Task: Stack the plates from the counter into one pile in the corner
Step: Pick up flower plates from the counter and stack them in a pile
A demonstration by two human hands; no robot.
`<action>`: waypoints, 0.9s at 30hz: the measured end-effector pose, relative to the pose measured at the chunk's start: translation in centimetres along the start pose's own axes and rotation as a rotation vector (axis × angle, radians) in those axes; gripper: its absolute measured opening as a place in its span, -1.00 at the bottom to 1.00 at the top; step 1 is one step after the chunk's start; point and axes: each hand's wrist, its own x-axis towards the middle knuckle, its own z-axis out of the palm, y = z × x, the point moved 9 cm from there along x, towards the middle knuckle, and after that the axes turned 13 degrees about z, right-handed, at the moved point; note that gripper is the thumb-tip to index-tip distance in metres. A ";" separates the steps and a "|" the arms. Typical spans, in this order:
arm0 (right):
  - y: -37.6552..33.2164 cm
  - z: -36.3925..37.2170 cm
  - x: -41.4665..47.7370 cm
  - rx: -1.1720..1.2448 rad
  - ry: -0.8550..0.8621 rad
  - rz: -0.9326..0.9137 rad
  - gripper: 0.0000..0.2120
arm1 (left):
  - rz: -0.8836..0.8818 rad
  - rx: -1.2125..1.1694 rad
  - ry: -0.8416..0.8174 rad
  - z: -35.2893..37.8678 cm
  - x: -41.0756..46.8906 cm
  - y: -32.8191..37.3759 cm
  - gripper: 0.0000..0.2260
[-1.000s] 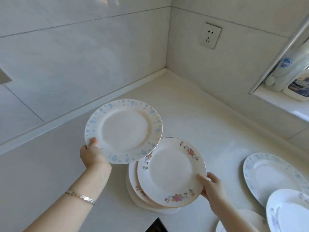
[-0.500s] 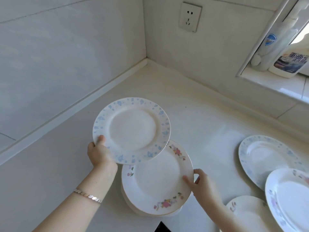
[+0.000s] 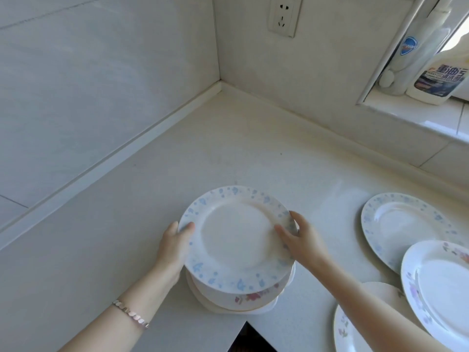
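Blue-flecked plate [image 3: 237,240] lands on the pile [image 3: 243,299].
Left hand [image 3: 175,246] and right hand [image 3: 302,241] clasp opposite rims to centre it; loose plates [image 3: 403,224] wait on the worktop [image 3: 127,224].

Wall socket [image 3: 285,16], two bottles [image 3: 440,74]

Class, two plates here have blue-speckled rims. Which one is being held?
The blue plate topping the pile, gripped by both hands, left and right. The other blue plate lies untouched at right.
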 end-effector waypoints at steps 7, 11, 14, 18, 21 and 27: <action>2.9 0.9 -0.8 -0.234 0.062 0.039 -0.44 | 0.165 0.795 -0.305 -0.3 0.4 -1.2 -0.64; 3.0 1.1 -0.4 -0.376 0.120 0.020 -0.44 | 0.171 0.844 -0.314 -0.3 1.0 -1.5 -0.63; 2.7 1.4 -0.2 -0.471 0.164 0.014 -0.43 | 0.188 0.938 -0.338 -0.2 1.2 -1.5 -0.62; 2.7 1.0 -0.6 -0.571 0.206 0.028 -0.41 | 0.231 0.997 -0.342 0.0 0.5 -1.5 -0.62; 2.8 0.7 -0.7 -0.611 0.242 0.016 -0.41 | 0.258 0.948 -0.261 -0.2 0.1 -1.5 -0.65; 4.5 3.4 0.8 0.317 -0.055 0.126 -0.52 | -0.057 0.030 -0.133 2.2 0.1 -5.0 -0.71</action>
